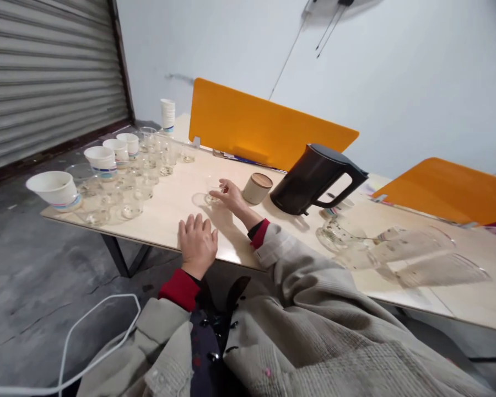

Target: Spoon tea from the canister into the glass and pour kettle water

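My left hand (198, 242) lies palm down at the table's front edge, fingers stretched out and holding nothing. Further in, my right hand (232, 197) has its thumb and fingers around a small clear cup (210, 197), which stands on the table with some dark bits at its bottom. Just right of that hand is a cream canister (254, 191) with a wooden lid. A black electric kettle (310, 179) stands beside the canister, its handle to the right.
Several clear cups (132, 208) with bits inside crowd the table's left end, along with white paper cups (58, 188) and a paper cup stack (168, 114). Clear plastic containers (413, 248) lie at right. Orange dividers (268, 127) line the back. A white cable (103, 300) loops at lower left.
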Demonstrator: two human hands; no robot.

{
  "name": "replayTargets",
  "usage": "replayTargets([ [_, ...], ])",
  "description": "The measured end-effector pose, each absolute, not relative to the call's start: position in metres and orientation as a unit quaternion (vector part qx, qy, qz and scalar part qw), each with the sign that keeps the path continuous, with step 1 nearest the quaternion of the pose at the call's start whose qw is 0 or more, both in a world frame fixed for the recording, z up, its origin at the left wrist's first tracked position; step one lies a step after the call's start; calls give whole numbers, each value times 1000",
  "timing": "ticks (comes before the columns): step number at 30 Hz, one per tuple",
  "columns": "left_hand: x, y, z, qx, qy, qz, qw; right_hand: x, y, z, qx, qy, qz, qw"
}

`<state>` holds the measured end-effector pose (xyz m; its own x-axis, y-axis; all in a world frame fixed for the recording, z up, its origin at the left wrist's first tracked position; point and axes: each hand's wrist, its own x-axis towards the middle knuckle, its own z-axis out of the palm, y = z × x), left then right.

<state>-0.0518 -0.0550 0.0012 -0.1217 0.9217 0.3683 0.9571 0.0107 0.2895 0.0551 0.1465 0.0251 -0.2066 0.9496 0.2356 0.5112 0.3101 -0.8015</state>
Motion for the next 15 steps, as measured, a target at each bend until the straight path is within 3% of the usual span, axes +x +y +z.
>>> replayTargets([
  [15,-49,-57,-6,-657,-703,-271,-28,-55,266,6,-501,-694,302,420],
])
